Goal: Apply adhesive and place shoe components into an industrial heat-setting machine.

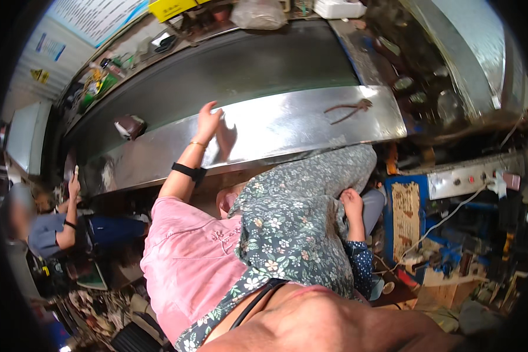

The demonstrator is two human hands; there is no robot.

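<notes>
My left hand [209, 122] is raised over the bare steel ledge [287, 120], its fingers apart and loosely bent, holding nothing I can see. A reflection of the hand shows in the metal beside it. My right hand [352, 205] rests on my lap against the flowered apron [293, 223], fingers loosely curled and nothing in them. On the ledge's right part lies a pair of rusty pliers [349, 109] with its handles spread. To the left, at the belt's near edge, sits a dark brown and white shoe-like piece [129, 126].
A dark conveyor belt [246, 61] runs behind the ledge. Blurred dark shoe-like items [402, 82] stand at the far right. Near right is a blue machine [413, 217] with a control panel [469, 180] and white cable. Another person [56, 232] sits at the left.
</notes>
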